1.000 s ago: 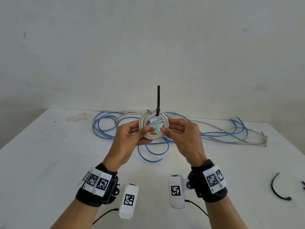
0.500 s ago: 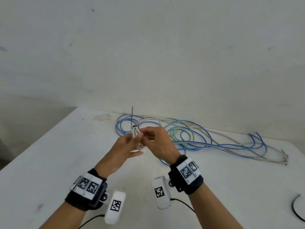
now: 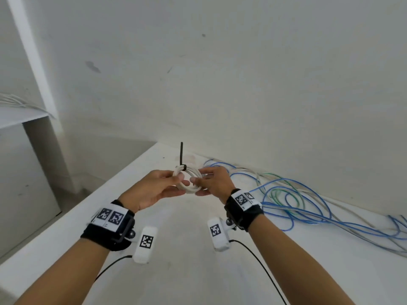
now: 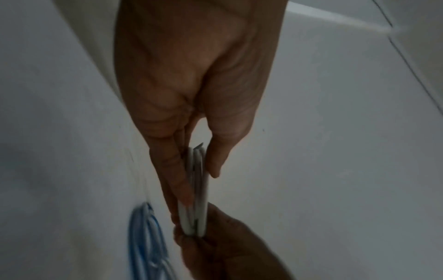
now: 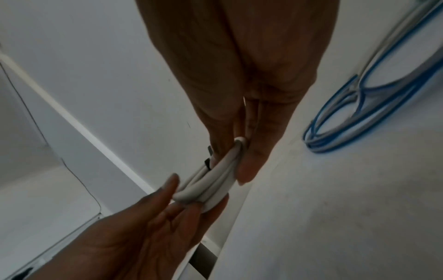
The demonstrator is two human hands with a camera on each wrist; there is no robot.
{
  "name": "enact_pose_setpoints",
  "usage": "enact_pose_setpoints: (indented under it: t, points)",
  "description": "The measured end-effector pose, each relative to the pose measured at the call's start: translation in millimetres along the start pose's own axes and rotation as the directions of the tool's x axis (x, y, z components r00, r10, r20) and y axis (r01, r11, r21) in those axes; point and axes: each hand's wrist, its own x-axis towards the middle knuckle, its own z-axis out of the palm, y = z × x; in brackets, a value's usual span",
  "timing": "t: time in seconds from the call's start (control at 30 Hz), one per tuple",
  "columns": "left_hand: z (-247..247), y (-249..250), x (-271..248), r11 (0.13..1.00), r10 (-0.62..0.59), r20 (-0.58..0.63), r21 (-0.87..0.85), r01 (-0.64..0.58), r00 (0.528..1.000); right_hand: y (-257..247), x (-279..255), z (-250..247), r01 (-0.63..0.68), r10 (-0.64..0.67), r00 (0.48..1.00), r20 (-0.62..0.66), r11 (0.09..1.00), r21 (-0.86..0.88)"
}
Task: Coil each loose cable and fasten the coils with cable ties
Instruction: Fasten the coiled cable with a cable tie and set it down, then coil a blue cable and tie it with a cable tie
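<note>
A small white cable coil [image 3: 189, 181] is held up above the white table [image 3: 189, 249], near its left edge. A black cable tie [image 3: 182, 155] is cinched round the coil's top, its tail pointing straight up. My left hand [image 3: 178, 181] pinches the coil's left side between thumb and fingers. My right hand [image 3: 196, 181] pinches its right side. The left wrist view shows the coil [image 4: 197, 191] edge-on between my thumb and fingers. In the right wrist view the coil [image 5: 215, 178] sits between both hands.
Loose blue, green and grey cables [image 3: 293, 194] lie tangled along the wall at the table's back right. A shelf [image 3: 19, 115] with white wires stands at the far left beyond the table edge. The floor drops away left of the table.
Both hands have carried the tied coil leftward, away from the loose cables and toward the table's left edge. The coil turned edge-on and back to facing me.
</note>
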Motion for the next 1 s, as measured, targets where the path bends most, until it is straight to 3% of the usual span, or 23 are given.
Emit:
enact_pose_setpoints:
  t: [0.13, 0.27, 0.43, 0.63, 0.73, 0.77, 0.87, 1.0]
  points:
    - [-41, -12, 17, 0.98, 0.018, -0.226, 0.197, 0.028, 0.974, 15, 25, 39, -0.082, 0.08, 0.996, -0.044, 0.995, -0.059]
    - [-79, -22, 36, 0.933, 0.055, -0.433, 0.342, 0.107, 0.899, 31, 43, 68, -0.15, 0.143, 0.988, -0.058, 0.976, -0.157]
    - [-99, -23, 50, 0.769, 0.154, -0.544, 0.59, 0.245, 0.825, 39, 59, 93, -0.202, 0.146, 0.972, -0.185, 0.92, -0.336]
    - [-89, -20, 46, 0.574, 0.235, -0.514, 0.759, 0.309, 0.825, 52, 58, 90, -0.144, 0.08, 0.985, -0.152, 0.869, -0.473]
    - [-74, -17, 44, 0.377, 0.343, -0.519, 0.839, 0.392, 0.783, 52, 51, 76, -0.122, 0.071, 0.99, -0.119, 0.855, -0.504]
    - [-66, -17, 44, 0.346, 0.406, -0.501, 0.858, 0.378, 0.764, 50, 49, 68, -0.108, 0.059, 0.992, -0.111, 0.847, -0.52]
    - [-31, -15, 45, 0.335, 0.539, -0.399, 0.91, 0.246, 0.742, 42, 40, 32, -0.082, 0.005, 0.991, -0.131, 0.806, -0.587]
    - [28, -22, 61, 0.348, 0.503, -0.185, 0.938, -0.002, 0.844, 37, 16, -36, -0.157, -0.017, 0.97, -0.244, 0.721, -0.675]
